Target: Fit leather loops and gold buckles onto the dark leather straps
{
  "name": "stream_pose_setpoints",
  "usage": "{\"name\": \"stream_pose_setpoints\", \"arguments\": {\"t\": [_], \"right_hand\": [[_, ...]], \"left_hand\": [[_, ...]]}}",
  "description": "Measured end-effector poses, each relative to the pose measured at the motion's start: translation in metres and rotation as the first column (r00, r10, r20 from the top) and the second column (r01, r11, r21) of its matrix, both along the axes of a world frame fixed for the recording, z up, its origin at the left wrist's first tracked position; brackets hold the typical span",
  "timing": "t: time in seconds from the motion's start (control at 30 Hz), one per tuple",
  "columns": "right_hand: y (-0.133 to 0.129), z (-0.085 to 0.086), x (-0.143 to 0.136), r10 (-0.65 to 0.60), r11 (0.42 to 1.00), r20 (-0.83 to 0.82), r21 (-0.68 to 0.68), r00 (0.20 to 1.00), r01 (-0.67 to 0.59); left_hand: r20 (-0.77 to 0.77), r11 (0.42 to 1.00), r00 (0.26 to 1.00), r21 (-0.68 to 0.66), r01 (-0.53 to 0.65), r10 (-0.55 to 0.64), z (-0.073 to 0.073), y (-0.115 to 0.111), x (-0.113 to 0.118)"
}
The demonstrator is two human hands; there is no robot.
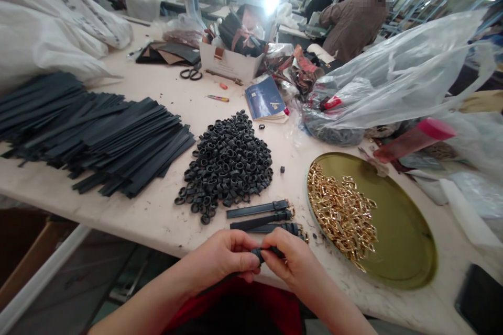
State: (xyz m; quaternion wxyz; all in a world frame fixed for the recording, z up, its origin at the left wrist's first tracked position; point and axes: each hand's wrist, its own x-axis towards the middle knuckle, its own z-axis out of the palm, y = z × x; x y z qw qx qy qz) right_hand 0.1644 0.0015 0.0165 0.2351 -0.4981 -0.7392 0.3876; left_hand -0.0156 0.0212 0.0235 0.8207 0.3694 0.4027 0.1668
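Both hands: left hand (238, 260) and right hand (288, 257) pinching a dark strap (257, 255) between them
Tray (411, 251): right of the hands, gold buckles (343, 214) heaped hand-side
White box (228, 65): beyond the hands, brimming
Table edge (157, 242): right beneath the forearms

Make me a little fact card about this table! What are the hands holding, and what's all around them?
Left hand: pinching a dark strap
Right hand: pinching the same strap
Just beyond the hands: three dark straps with gold buckles
Middle pile: many small dark loops
Left side: a heap of flat dark strips
Right side: a round tray, shiny gold pieces heaped on its left part
Farther back: a blue booklet
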Motion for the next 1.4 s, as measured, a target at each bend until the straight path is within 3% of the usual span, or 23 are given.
{"name": "stream_pose_setpoints", "arguments": {"t": [0.2, 0.37, 0.6, 0.77, 1.07, 1.27, 1.4], "right_hand": [[-0.017, 0.000, 0.004, -0.056, 0.972, -0.049, -0.229, 0.997, 0.043], [-0.029, -0.002, 0.005, -0.064, 0.995, 0.033, -0.077, 0.997, 0.067], [-0.055, 0.009, 0.009, -0.016, 0.999, -0.085, -0.051, 0.996, 0.011], [-0.073, 0.016, 0.010, -0.050, 0.999, -0.081, -0.019, 0.995, 0.048], [-0.089, 0.019, 0.002, -0.024, 0.999, -0.032, 0.036, 0.999, 0.025], [-0.093, 0.021, 0.002, -0.032, 0.998, -0.153, -0.056, 0.988, 0.024], [-0.094, 0.016, 0.004, -0.028, 1.000, -0.096, 0.009, 0.995, 0.029]], "left_hand": [[-0.049, 0.999, 0.998, 0.022, 0.050, -0.049, 0.006, -0.009, 0.007], [-0.078, 0.965, 0.990, 0.227, 0.134, -0.119, 0.021, -0.021, 0.008], [-0.143, 0.972, 0.980, 0.171, 0.159, -0.135, 0.027, -0.040, 0.005], [-0.173, 0.958, 0.978, 0.243, 0.154, -0.113, 0.030, -0.055, 0.006], [-0.303, 0.840, 0.948, 0.486, 0.243, -0.098, 0.020, -0.074, 0.009], [-0.474, 0.730, 0.879, 0.584, 0.356, -0.049, 0.040, -0.078, 0.001], [-0.410, 0.748, 0.909, 0.580, 0.323, -0.075, 0.041, -0.080, 0.000]]}}
